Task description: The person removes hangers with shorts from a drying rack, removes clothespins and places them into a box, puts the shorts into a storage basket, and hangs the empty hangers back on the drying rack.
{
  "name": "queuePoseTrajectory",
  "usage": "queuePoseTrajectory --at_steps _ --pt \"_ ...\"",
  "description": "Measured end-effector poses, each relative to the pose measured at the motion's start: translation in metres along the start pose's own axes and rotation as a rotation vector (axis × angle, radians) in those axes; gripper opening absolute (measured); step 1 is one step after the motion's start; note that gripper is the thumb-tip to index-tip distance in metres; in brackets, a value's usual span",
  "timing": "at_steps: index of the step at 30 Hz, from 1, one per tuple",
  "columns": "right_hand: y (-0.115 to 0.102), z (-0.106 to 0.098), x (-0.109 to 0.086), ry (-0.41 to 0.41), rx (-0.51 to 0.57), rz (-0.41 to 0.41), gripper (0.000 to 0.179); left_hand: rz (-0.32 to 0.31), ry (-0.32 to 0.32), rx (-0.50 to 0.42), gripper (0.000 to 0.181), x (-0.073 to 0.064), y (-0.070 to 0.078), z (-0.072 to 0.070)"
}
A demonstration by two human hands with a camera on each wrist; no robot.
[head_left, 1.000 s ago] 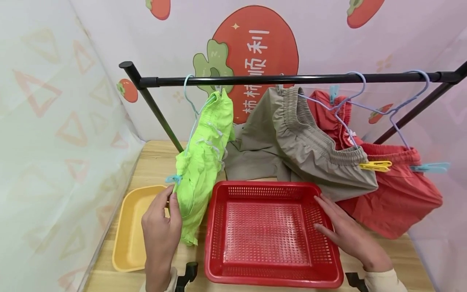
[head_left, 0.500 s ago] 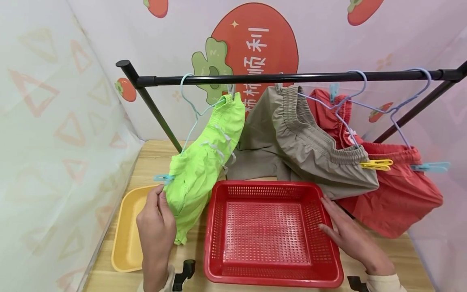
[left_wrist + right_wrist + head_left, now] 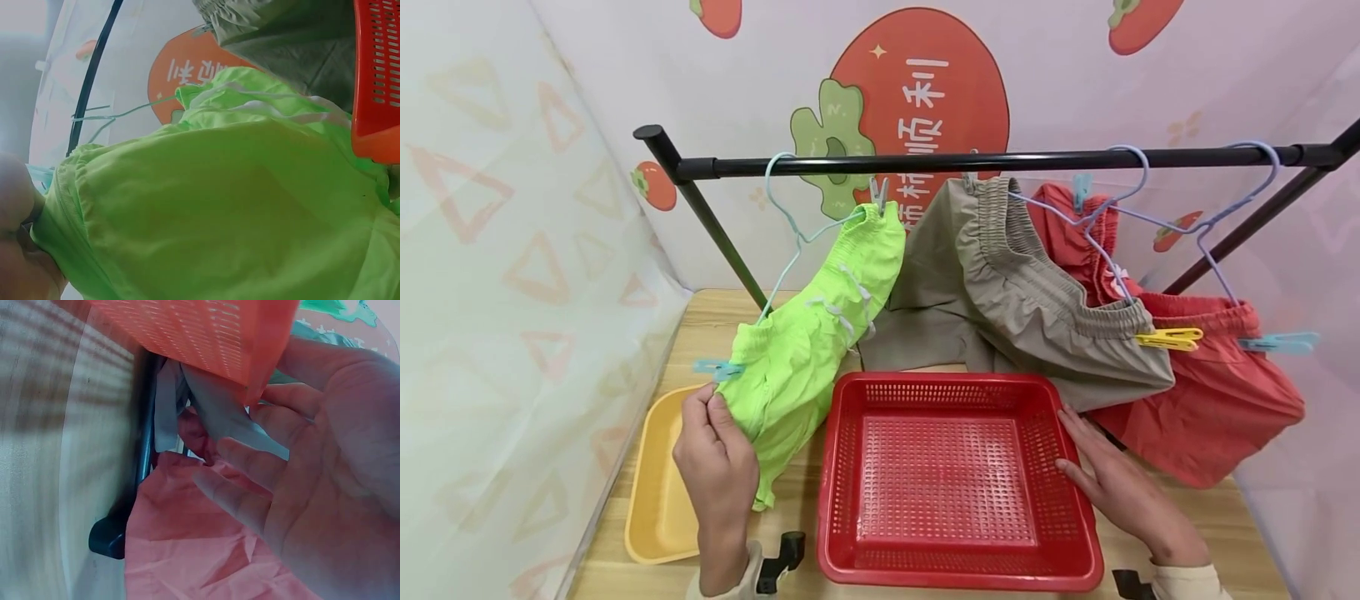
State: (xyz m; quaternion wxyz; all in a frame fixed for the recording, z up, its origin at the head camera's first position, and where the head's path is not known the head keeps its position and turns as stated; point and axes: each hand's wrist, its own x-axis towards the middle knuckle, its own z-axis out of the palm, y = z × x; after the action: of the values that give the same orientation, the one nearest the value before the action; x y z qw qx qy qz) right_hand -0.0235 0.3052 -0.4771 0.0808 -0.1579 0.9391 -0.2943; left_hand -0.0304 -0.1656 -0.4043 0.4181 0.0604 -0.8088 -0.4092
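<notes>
Left of the red plastic basket (image 3: 958, 577), the left hand (image 3: 718, 454) pinches the waistband edge of lime-green drawstring shorts (image 3: 797, 358), just below a blue clothespin (image 3: 718, 369). The right hand (image 3: 1116, 479), fingers straight and thumb apart, touches the basket's right rim. Grey-brown elastic-waist trousers (image 3: 1030, 275) hang behind the basket.

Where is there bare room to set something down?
Inside the red basket, in the yellow tray where visible, and on the table between the tray and the rack's left post. Crowded: behind the basket, where a gray garment and a red one hang.
</notes>
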Motion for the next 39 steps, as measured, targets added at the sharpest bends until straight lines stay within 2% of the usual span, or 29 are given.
queuePoseTrajectory --at_steps 7,12,20,25,29,39 --pt "0.001 0.001 -0.002 0.006 0.031 0.019 0.072 -0.020 0.007 -0.066 0.020 0.001 0.001 -0.003" --pt "0.003 0.002 -0.002 -0.013 0.065 0.048 0.074 -0.049 0.019 -0.149 0.024 0.002 0.002 -0.007" --pt "0.002 0.002 -0.002 -0.002 0.063 0.042 0.073 -0.061 0.070 -0.306 0.022 0.005 0.001 -0.010" --pt "0.002 0.003 -0.003 0.027 0.045 0.001 0.072 -0.039 0.087 -0.410 0.022 0.008 0.000 -0.012" --pt "0.001 0.003 -0.002 0.025 0.040 0.002 0.072 -0.010 0.089 -0.468 0.022 0.012 -0.002 -0.012" --pt "-0.001 0.001 -0.003 0.001 0.030 0.037 0.074 0.021 0.058 -0.534 0.023 0.017 -0.001 -0.008"
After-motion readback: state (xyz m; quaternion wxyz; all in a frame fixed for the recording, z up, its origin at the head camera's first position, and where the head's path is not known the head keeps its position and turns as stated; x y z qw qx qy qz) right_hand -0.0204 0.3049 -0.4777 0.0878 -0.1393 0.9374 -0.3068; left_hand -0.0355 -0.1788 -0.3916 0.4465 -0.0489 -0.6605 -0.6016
